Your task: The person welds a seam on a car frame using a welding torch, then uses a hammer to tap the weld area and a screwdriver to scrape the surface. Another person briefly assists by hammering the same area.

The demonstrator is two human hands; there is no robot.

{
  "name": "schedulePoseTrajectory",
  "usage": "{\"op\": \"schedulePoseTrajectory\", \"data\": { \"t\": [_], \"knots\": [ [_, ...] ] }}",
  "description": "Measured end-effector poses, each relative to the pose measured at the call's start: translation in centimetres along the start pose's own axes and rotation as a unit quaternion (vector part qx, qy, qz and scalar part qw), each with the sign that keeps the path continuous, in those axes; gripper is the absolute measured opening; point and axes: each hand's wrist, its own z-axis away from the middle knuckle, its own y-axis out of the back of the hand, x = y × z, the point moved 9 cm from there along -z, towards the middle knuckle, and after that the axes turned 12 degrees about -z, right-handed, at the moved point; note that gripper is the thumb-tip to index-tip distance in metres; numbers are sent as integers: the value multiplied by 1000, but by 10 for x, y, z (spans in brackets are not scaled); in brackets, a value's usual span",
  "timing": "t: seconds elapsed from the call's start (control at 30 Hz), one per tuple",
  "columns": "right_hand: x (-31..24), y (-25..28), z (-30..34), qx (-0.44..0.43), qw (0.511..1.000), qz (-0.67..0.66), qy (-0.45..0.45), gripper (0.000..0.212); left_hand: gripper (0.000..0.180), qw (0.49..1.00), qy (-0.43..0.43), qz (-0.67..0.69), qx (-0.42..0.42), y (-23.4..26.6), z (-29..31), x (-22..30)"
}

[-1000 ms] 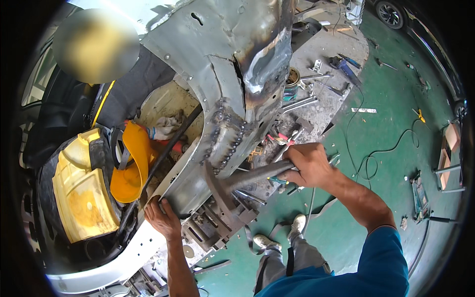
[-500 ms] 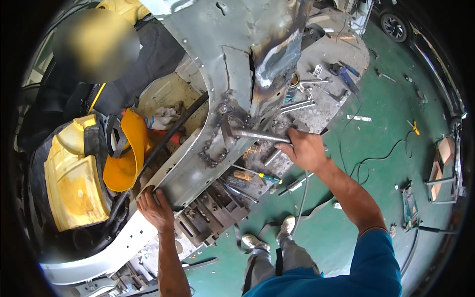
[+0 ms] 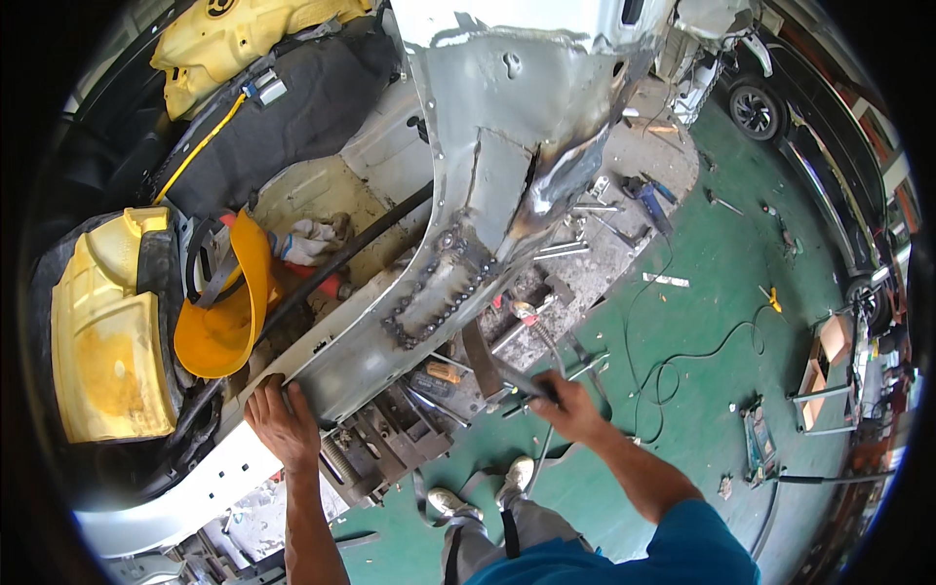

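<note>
My right hand (image 3: 568, 409) is closed round the handle of a hammer (image 3: 481, 363). The hammer's long, narrow head hangs beside the outer edge of the car's sill, apart from the metal. My left hand (image 3: 283, 421) rests on the sill's inner edge, thumb apart from the fingers. The bare grey car body panel (image 3: 375, 341) curves up from the sill into a pillar. A row of rough weld spots (image 3: 453, 310) outlines a patch where the two meet. Higher up, the pillar (image 3: 502, 166) has a dark split and scorched, dented metal.
Inside the car lie a yellow welding visor (image 3: 255, 292), yellow foam padding (image 3: 117, 331), gloves (image 3: 312, 239) and a black bar (image 3: 366, 244). A grey bench plate (image 3: 643, 146) with tools lies beyond the sill. A cable (image 3: 663, 375) snakes over the green floor; another car (image 3: 809, 146) stands right.
The hammer has swung off the welded area, down and outward past the sill. My left hand stays on the sill edge. The view has shifted, and the blurred patch upper left is gone.
</note>
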Motion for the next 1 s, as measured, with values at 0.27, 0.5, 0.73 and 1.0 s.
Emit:
{"op": "schedulePoseTrajectory", "data": {
  "t": [0.27, 0.5, 0.73, 1.0],
  "knots": [
    [9, -25, 18, 8, 998, -24, -53, 35, 26, 1000, -4, 15, 12, 2, 0, 0],
    [10, -29, 13, 20, 995, -64, -75, 36, 28, 1000, -1, 18, 13, 3, -1, 0],
    [30, -44, 30, 3, 993, -55, -101, 46, 28, 1000, 9, 26, -7, 0, 0, -3],
    [-2, -16, 6, 14, 997, -20, -79, 37, 27, 1000, 6, 30, 5, 4, -1, 0]
  ]
}}
